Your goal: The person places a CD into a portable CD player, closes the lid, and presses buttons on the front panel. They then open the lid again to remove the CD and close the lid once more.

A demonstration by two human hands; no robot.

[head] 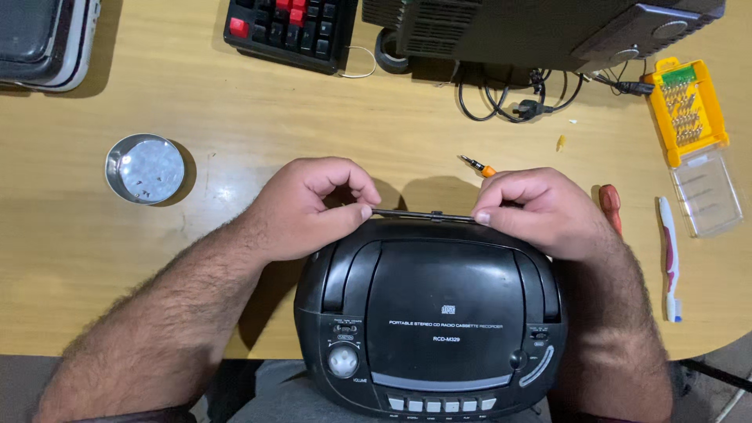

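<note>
A black portable stereo [439, 313] with a disc lid, a round knob and a row of buttons lies at the table's near edge, partly over my lap. Along its far edge runs a thin black rod [423, 215], like a folded antenna. My left hand [309, 207] pinches the rod's left end between thumb and fingers. My right hand [540, 211] pinches the right end. Both hands rest against the stereo's back rim.
A small round metal dish [145, 168] with a few tiny screws sits at the left. Right of my hands lie an orange-handled screwdriver [479, 166], a red-handled tool [610, 205], a toothbrush [670, 258] and a yellow bit case [689, 113]. A keyboard [290, 27], cables and a black device [540, 27] stand behind.
</note>
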